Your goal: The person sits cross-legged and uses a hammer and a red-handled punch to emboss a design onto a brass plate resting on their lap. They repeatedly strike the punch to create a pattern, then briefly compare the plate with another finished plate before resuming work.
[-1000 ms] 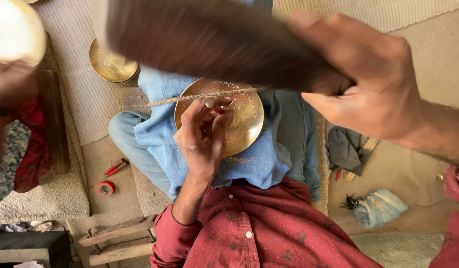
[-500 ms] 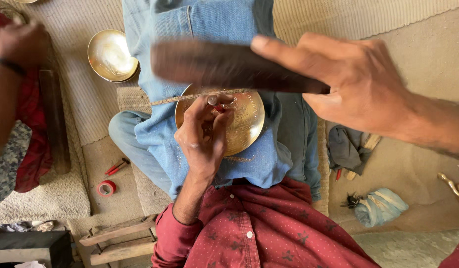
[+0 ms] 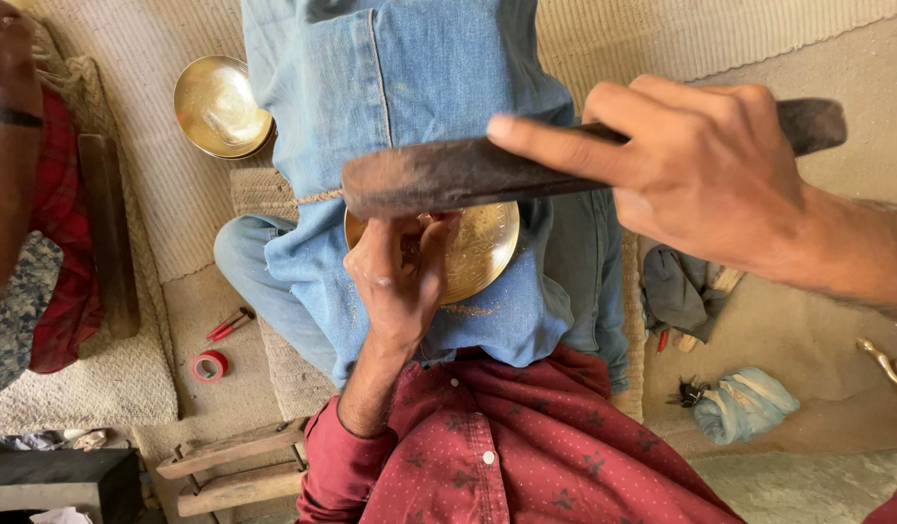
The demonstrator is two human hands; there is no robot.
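Your right hand (image 3: pixel 705 175) is wrapped around a dark wooden mallet (image 3: pixel 468 175), forefinger laid along it, and that mallet crosses the view and hides the upper rim of the brass plate (image 3: pixel 482 247) on your lap. Your left hand (image 3: pixel 395 277) covers the plate's left part; its fingers curl together near the rim, but you cannot tell whether they pinch a small tool, since the fingertips sit under the mallet's shadow. The far end of the mallet's handle pokes out past your right wrist. A twisted cord (image 3: pixel 317 197) runs from under the mallet head toward the left. A second brass bowl (image 3: pixel 220 107) lies on the woven mat (image 3: pixel 138 165) beyond your knee, well apart. On the floor to your left lie a red tape roll (image 3: pixel 211 366) and red-handled pliers (image 3: pixel 230 323); to your right, a grey cloth (image 3: pixel 676 291) and a pale blue bundle (image 3: pixel 744 403). Another person's forearm (image 3: pixel 7 146) is cut off at the left edge. Wooden bars (image 3: pixel 235 466) sit near your left elbow.
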